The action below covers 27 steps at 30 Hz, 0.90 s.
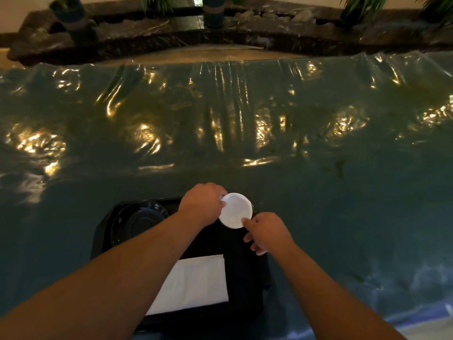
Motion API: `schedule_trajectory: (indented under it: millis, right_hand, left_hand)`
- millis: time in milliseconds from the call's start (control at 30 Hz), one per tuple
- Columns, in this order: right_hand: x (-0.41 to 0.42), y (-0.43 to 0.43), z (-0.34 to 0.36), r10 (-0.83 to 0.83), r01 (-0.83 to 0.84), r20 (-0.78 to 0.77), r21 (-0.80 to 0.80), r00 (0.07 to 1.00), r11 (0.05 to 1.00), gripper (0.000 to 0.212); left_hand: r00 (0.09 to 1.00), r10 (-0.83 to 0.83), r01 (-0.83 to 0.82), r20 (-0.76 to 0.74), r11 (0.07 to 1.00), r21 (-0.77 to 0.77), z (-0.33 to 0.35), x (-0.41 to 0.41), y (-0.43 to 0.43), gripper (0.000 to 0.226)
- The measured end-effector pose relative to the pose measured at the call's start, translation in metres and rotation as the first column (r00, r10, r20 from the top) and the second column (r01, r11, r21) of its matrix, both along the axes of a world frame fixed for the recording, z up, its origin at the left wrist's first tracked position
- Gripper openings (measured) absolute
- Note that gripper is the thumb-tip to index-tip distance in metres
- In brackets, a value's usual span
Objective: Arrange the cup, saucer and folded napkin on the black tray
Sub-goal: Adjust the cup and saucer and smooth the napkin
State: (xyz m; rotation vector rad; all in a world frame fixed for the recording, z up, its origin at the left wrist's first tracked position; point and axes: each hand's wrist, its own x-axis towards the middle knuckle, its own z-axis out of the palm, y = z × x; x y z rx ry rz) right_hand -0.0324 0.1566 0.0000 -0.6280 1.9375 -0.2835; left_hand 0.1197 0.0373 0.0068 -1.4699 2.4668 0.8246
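A black tray (241, 266) lies on the table right in front of me. A white folded napkin (196, 283) rests flat on its near part, partly hidden by my left forearm. A dark ridged saucer (139, 219) sits in the tray's far left corner. At the far right corner is a small white round cup (235, 209), seen from above. My left hand (201, 204) grips its left rim. My right hand (267, 231) pinches its near right edge with thumb and forefinger. Whether the cup touches the tray I cannot tell.
The table is covered by a shiny, wrinkled blue-green plastic sheet (318, 143) that stretches far beyond the tray. Behind the table runs a dark stone ledge (147, 38) with potted plants (71, 15).
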Motion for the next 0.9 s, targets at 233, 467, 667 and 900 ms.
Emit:
schedule_trajectory:
  millis: [233,467,667,900]
  right_hand:
    - [-0.013,-0.018,-0.005,-0.133,0.135,0.028,-0.072,0.991,0.988,0.023]
    - [-0.013,-0.025,-0.002,0.016,-0.054,-0.227,-0.162,0.974,0.985,0.032]
    - [-0.011,-0.01,0.001,-0.028,-0.038,-0.236,-0.272,0.971,0.962,0.033]
    - [-0.013,-0.006,-0.011,0.019,-0.054,-0.167,-0.203,0.986,0.978,0.009]
  left_hand:
    - [0.984,0.179,-0.18,0.011,0.982,0.062,-0.005,0.011,0.014,0.029]
    - [0.979,0.177,-0.186,0.104,0.979,0.082,-0.017,0.014,0.031,0.042]
    - [0.966,0.254,-0.251,-0.038,0.965,0.08,-0.013,0.014,0.026,0.055]
    - [0.963,0.267,-0.263,-0.026,0.958,0.116,-0.018,0.009,0.021,0.02]
